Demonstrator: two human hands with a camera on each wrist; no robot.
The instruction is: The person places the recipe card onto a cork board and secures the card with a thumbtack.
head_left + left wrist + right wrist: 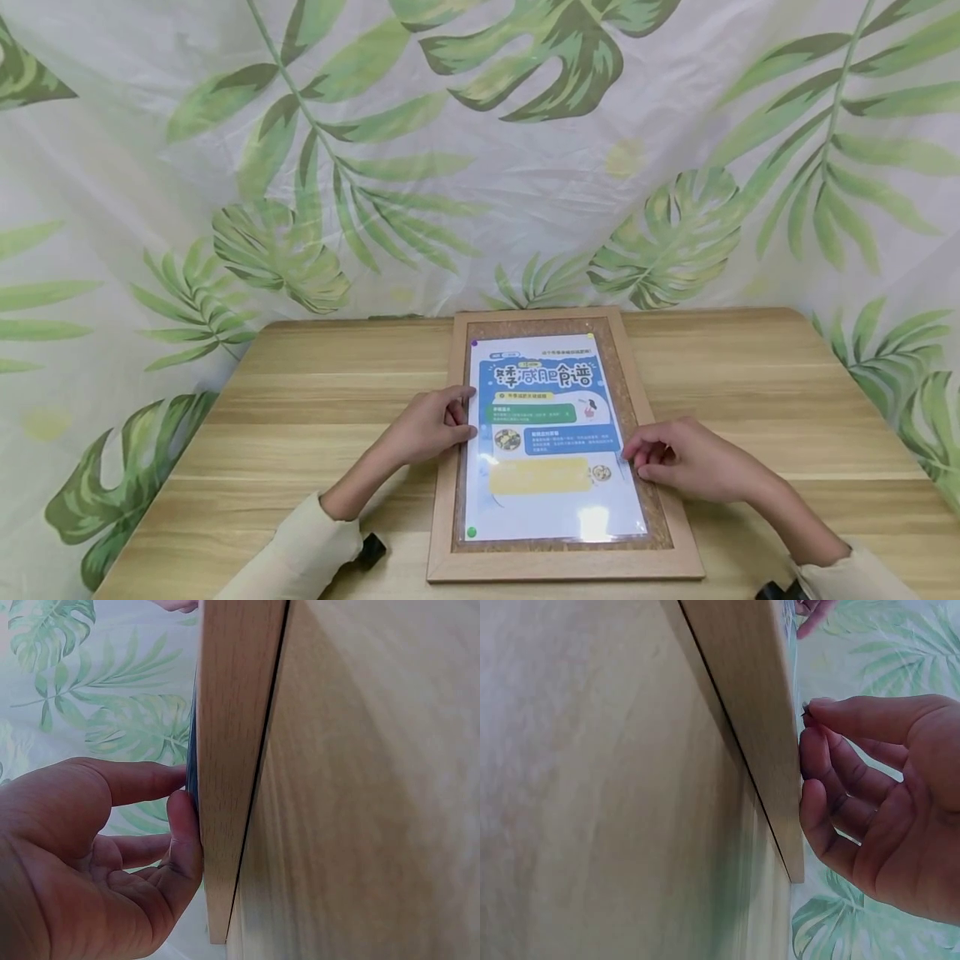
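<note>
A wood-framed cork board lies on the table, bearing a glossy printed sheet in blue and white. Purple, yellow and green thumbtacks sit at its two top corners and lower left corner. My left hand rests index finger and thumb on the sheet's left edge, the two tips slightly apart. At the sheet's right edge, my right hand pinches a tiny thumbtack between thumb and fingertip; its colour is hard to tell. The other right fingers touch the frame's side.
The board stands on a wood-grain table, its far end near the back edge. Behind hangs a pale leaf-printed cloth. Black straps or devices show by the sleeves. Bright glare covers part of the sheet's lower area.
</note>
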